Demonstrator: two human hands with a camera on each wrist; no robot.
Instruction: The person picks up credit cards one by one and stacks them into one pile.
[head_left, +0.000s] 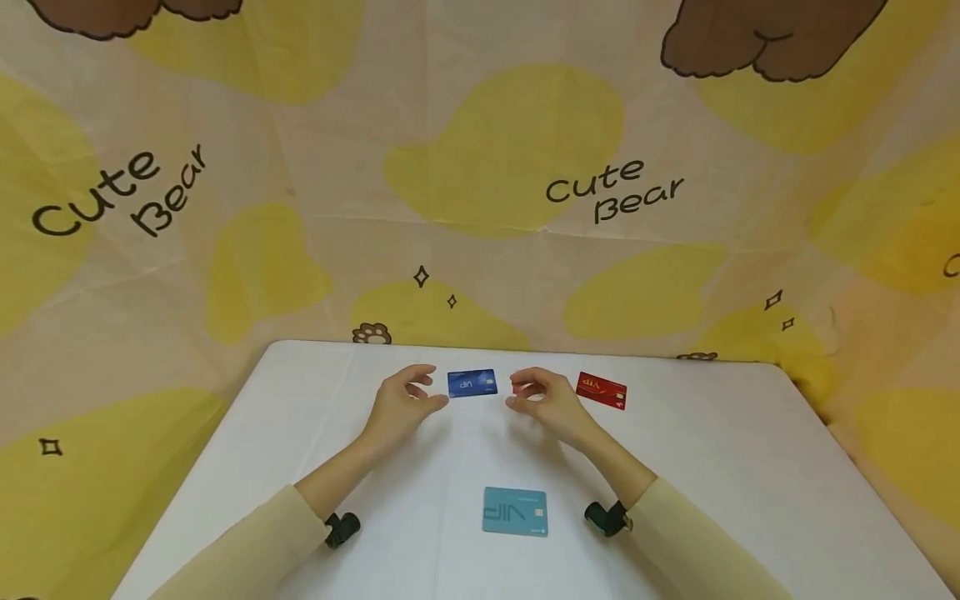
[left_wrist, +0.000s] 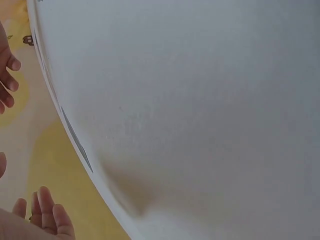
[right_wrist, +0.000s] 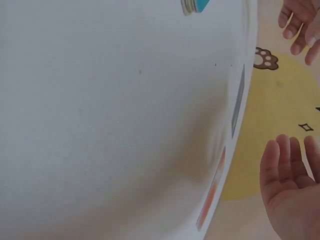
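Note:
A blue card [head_left: 472,384] with VIP lettering lies near the table's far edge, between the two hands. Just left of it is my left hand [head_left: 397,404], fingers loosely bent with nothing between them, thumb tip close to the card's corner. My right hand [head_left: 551,407] hovers on the other side, between the blue card and a red VIP card [head_left: 602,391]. By the right fingertips shows a small red patch [head_left: 517,387]; I cannot tell what it is. In the right wrist view the fingers of the right hand [right_wrist: 290,187] look relaxed and hold nothing.
A teal VIP card [head_left: 515,512] lies nearer to me on the white table [head_left: 247,500]. Behind the table's far edge hangs a patterned cloth [head_left: 480,167]. Dark devices [head_left: 606,518] sit at both wrists. Part of a teal object [right_wrist: 195,6] tops the right wrist view.

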